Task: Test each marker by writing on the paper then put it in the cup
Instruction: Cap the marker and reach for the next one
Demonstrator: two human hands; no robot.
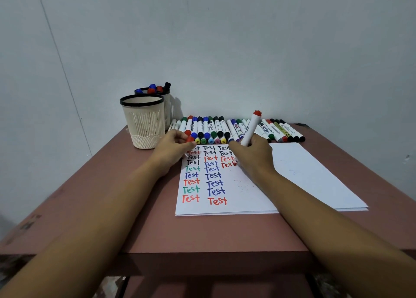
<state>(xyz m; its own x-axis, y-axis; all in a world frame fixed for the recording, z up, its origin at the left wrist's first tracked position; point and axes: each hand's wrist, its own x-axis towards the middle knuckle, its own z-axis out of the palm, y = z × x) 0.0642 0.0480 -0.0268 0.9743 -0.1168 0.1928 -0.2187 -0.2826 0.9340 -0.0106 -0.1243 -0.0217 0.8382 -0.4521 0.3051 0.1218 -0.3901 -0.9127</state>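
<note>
**Red marker held nib-down on the paper**

The right hand [253, 155] gripped a white-barrelled marker [250, 128], its fingers curled round the lower part of the barrel. The hand lay over the upper middle of the paper [310, 176], at the third column of written words. The marker rose out of the top of the hand. Its long axis stood steeply, close to upright, leaning away from the person and a little to the right. The red butt end pointed up towards the wall, and the writing end pointed down at the sheet. The nib itself was hidden behind the fingers, so contact with the paper could not be told. An unfinished red "Tes" lay just to the left of the hand.

The left hand [173, 147] rested at the top left corner of the paper, its fingers curled and pinching a small red cap [190, 139]. It lay well apart from the marker, with the written columns between the two hands.

A row of markers [209, 128] lay side by side on the worktop [112, 196] along the far edge of the paper. To the left stood a cream front cup [144, 122], and just behind it a rear cup [167, 111] with several capped markers standing in it.
</note>
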